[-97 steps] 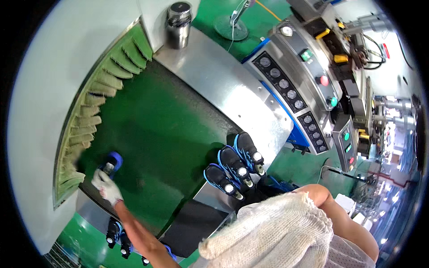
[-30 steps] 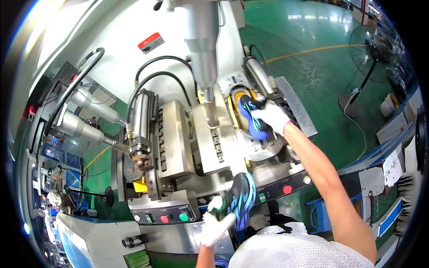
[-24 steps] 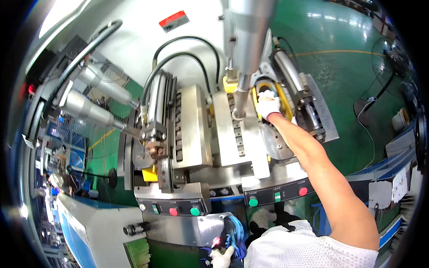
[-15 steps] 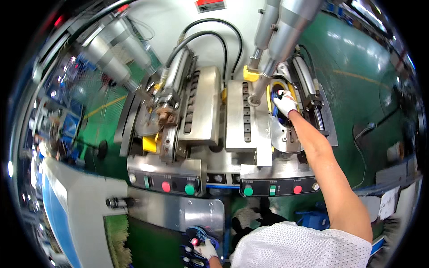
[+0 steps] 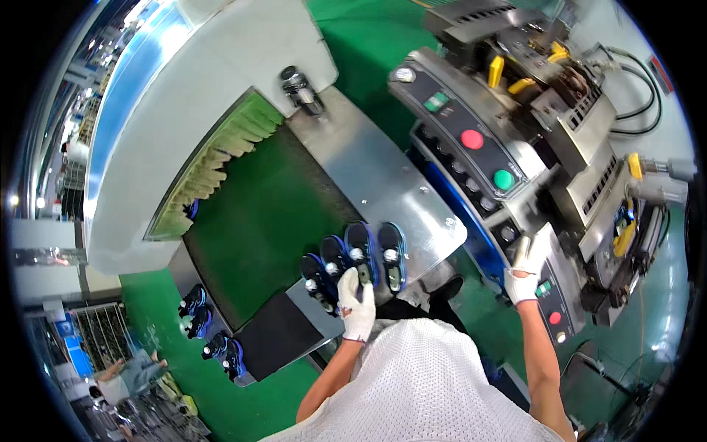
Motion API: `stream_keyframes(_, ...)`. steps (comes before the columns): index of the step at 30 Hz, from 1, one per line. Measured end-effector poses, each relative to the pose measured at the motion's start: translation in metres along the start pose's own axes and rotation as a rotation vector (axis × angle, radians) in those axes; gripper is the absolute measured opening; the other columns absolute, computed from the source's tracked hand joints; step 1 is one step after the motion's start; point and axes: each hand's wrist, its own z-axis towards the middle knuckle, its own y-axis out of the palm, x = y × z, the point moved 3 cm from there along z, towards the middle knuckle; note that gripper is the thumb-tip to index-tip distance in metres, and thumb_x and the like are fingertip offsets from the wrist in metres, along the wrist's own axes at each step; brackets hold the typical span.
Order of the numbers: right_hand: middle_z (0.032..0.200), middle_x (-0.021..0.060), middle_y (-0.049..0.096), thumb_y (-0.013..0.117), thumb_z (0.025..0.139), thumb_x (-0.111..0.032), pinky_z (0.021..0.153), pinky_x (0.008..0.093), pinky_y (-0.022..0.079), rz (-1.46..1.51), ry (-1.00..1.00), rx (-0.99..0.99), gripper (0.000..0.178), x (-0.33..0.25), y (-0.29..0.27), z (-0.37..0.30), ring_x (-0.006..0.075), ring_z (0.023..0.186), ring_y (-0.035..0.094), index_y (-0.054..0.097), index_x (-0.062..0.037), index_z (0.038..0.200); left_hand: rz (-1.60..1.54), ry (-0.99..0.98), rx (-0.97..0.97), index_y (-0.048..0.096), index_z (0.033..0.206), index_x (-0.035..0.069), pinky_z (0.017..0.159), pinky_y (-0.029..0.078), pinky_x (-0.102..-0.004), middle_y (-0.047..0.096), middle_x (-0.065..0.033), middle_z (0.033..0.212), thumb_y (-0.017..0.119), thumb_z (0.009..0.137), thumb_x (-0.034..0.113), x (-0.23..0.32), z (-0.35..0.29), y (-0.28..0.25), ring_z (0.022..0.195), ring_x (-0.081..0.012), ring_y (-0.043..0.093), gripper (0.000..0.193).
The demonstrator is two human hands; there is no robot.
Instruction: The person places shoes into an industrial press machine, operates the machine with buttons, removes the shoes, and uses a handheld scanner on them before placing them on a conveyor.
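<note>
Several black shoes with blue edges and pale round parts on top stand in a row at the near edge of the conveyor table; one is a shoe [image 5: 361, 243] in the middle. My left hand [image 5: 358, 309], in a white glove, reaches to the heel end of that row. Its thumb and fingers are apart, and contact with a shoe is hard to tell. Over the right control panel [image 5: 554, 283] lies my right hand [image 5: 525, 271], also gloved, fingers stretched out. It covers part of the panel beside a green switch.
A green conveyor belt [image 5: 269, 214] runs under a brush curtain [image 5: 213, 169] into a white machine housing [image 5: 177, 110]. A black bottle [image 5: 300, 90] stands on the metal ledge. More shoes [image 5: 197, 309] sit at the far-left table edge. The press machine [image 5: 567, 110] stands right.
My view has swung left toward the conveyor. My right hand has left the shoe in the right press station for the control panel. My left hand stays by the row of shoes.
</note>
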Motion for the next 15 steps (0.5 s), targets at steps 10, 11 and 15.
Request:
stream_keyframes(10,0.15,0.0303,0.045,0.081,0.08,-0.033,0.115,0.0426,0.038,0.745,0.086,-0.76,0.098,-0.271,0.062,-0.018,0.0404,0.14,0.047,0.028,0.0027,0.156,0.287,0.044,-0.075,0.028,0.15,-0.004,0.123,0.028,-0.0437,0.033,-0.0293,0.155,0.077,0.08,0.011,-0.084,0.064,0.05,0.146,-0.0447,0.033,0.087)
stream_keyframes(11,0.143,0.0276,0.052,0.079,0.081,-0.033,0.112,0.0428,0.041,0.697,0.066,-0.345,0.091,-0.288,0.084,-0.031,0.0395,0.132,0.054,0.034,-0.0008,0.153,0.289,0.066,-0.075,0.03,0.149,-0.003,0.122,0.029,-0.043,0.035,-0.028,0.153,0.079,0.079,0.012,-0.087,0.066,0.05,0.145,-0.044,0.035,0.087)
stream_keyframes(15,0.128,0.0277,0.062,0.078,0.08,-0.047,0.101,0.0437,0.05,0.303,0.447,-0.985,0.084,-0.287,0.124,-0.039,0.041,0.117,0.064,0.048,0.0011,0.142,0.236,-0.042,-0.18,0.028,0.152,-0.002,0.122,0.03,-0.0402,0.034,-0.0269,0.155,0.08,0.078,0.014,-0.086,0.075,0.038,0.145,-0.0399,0.036,0.091)
